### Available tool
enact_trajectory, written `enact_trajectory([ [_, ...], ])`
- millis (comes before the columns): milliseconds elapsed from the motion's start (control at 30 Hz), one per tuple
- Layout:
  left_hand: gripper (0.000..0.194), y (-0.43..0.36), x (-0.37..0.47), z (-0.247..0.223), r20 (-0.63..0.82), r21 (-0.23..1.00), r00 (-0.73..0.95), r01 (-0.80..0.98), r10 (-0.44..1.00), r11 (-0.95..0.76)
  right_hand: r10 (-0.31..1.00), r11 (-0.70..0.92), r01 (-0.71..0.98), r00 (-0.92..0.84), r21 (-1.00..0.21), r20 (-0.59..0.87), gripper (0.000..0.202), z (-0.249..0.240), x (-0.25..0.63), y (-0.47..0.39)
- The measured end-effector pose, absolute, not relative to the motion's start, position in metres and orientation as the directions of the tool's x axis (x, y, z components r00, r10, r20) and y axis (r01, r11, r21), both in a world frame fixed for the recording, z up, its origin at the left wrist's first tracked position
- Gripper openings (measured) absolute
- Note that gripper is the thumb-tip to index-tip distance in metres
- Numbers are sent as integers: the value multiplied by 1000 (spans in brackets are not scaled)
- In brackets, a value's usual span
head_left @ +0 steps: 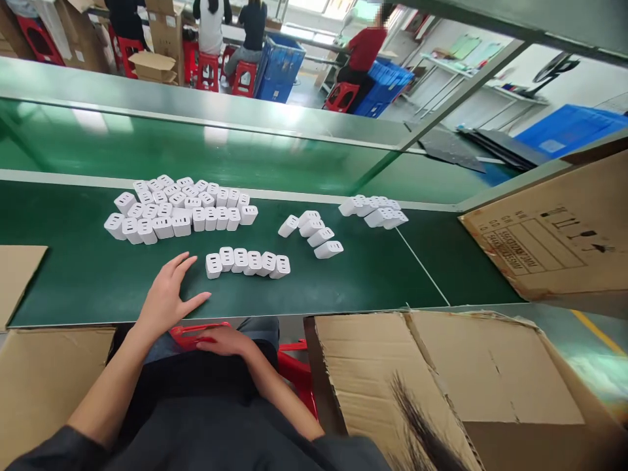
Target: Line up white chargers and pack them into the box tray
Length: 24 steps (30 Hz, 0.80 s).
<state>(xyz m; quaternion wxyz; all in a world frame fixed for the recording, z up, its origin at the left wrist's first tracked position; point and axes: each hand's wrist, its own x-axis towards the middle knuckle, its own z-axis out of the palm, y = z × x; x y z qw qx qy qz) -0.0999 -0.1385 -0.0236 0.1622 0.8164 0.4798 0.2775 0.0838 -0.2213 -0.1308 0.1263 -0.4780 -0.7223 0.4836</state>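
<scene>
My left hand [165, 293] is over the green work surface, thumb and fingers spread and nothing in them. Just right of its fingertips, apart from them, stands a short row of white USB chargers [252, 262] with dark port slots on top. Beyond the hand is a large, close-packed group of the same chargers [181, 226]. My right hand [224, 341] lies on my lap below the table edge, its fingers stretched out and holding nothing. A looser cluster of chargers [312, 227] is right of the middle, and another group [377, 210] stands farther right.
Open cardboard boxes [373, 366] stand against the near edge, and a printed carton [554, 229] is at the right. A cardboard sheet [19, 281] lies at the left. Behind the metal rail [206, 108], several people sit on red stools near blue crates [279, 65].
</scene>
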Motion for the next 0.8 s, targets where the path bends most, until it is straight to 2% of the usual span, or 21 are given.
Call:
enact_trajectory([
  [67,77,-122,-75,-14,295,525,464,652,836,-547,784,168,449,-601,-877,-157,32,-88,112,-234],
  [100,81,-115,-63,-11,295,516,494,638,818,-572,810,208,411,-582,-888,-80,33,-68,128,-238],
  [133,83,-108,-52,-8,291,505,523,628,801,-593,881,313,391,-459,-866,112,31,-51,145,-239],
  [167,83,-102,-43,-6,281,491,550,622,786,-611,916,398,440,-234,-805,326,29,-37,160,-237],
  [200,82,-98,-36,-6,263,476,575,621,775,-623,875,425,535,-35,-731,483,29,-27,175,-231],
  [233,79,-94,-31,-6,237,464,596,624,767,-628,830,401,610,73,-684,552,37,-21,189,-222],
  [300,71,-90,-26,-7,185,446,626,633,758,-632,826,304,731,118,-611,552,62,-18,210,-199],
  [367,63,-87,-26,-8,153,433,658,626,737,-648,893,271,772,21,-575,449,77,-23,222,-176],
  [467,60,-83,-30,-7,131,404,727,582,674,-706,926,328,716,-115,-617,359,68,-31,226,-156],
  [600,62,-76,-34,-4,143,373,800,502,583,-780,928,348,630,-126,-694,351,49,-34,220,-154],
  [800,45,-76,-34,-8,319,346,788,421,527,-839,935,326,630,-103,-705,340,43,-34,216,-163],
])
